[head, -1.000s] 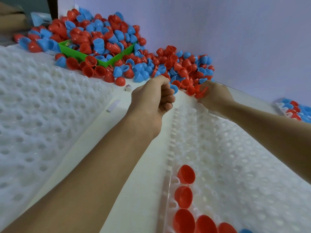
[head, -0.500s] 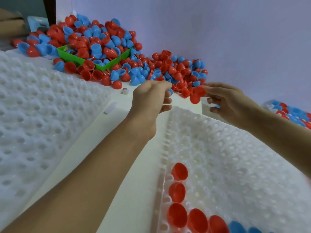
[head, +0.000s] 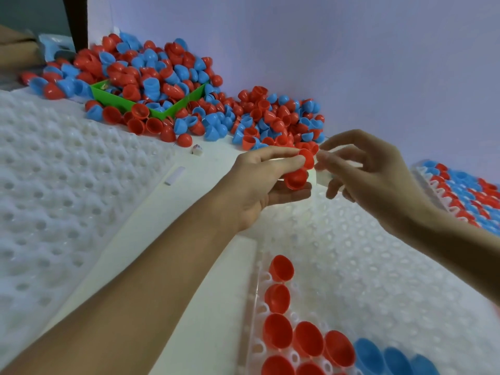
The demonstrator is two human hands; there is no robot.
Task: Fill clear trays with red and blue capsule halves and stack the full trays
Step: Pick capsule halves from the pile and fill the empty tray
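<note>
Since a second ago both hands have drawn back from the loose pile (head: 273, 117) and met above the clear tray (head: 378, 280). The left hand (head: 259, 185) now grasps 2 red capsule halves (head: 299, 171); the right hand (head: 373, 180) hangs released, fingertips touching one. No legible writing.

I hold two red capsule halves (head: 297, 173) over the clear tray (head: 365, 272), whose pockets at my six o'clock hold red and blue halves. The loose pile (head: 205, 104) sits at eleven o'clock; a filled tray (head: 465, 192) at three.
</note>
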